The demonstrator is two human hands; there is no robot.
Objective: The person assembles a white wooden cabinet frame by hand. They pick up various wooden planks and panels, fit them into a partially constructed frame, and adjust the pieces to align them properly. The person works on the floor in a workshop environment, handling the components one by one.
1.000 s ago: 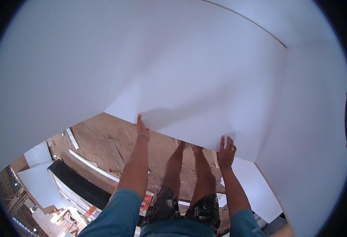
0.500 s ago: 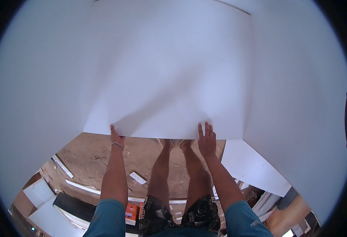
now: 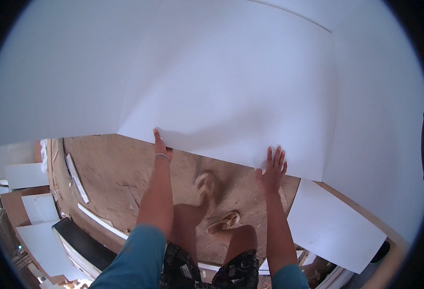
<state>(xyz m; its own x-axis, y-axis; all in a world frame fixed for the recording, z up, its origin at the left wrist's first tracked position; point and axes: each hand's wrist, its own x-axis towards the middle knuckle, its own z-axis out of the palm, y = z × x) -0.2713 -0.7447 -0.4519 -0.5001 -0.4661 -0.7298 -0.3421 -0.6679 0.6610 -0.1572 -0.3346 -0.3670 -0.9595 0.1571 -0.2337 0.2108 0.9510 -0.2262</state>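
A broad white panel [image 3: 231, 91] lies in front of me, between a white left side panel [image 3: 53, 82] and a white right side panel [image 3: 380, 111]. At the panel's near edge, toward its left corner, my left hand [image 3: 162, 147] grips it, thumb on top and fingers curled beneath, mostly hidden. Farther right, my right hand [image 3: 271, 176] rests on the same edge with its fingers spread on the white surface. My feet stand below the edge, on the brown floor.
A smaller white board [image 3: 332, 224] sits low at the right. On the dirt-covered floor [image 3: 110, 168] lie narrow white strips [image 3: 77, 178]. At the left are a black-topped piece [image 3: 84, 243] and several white and brown boards [image 3: 36, 176].
The view has turned, so the panel's near edge now slopes down to the right. My feet have stepped apart and back. Both hands keep their places on the edge.
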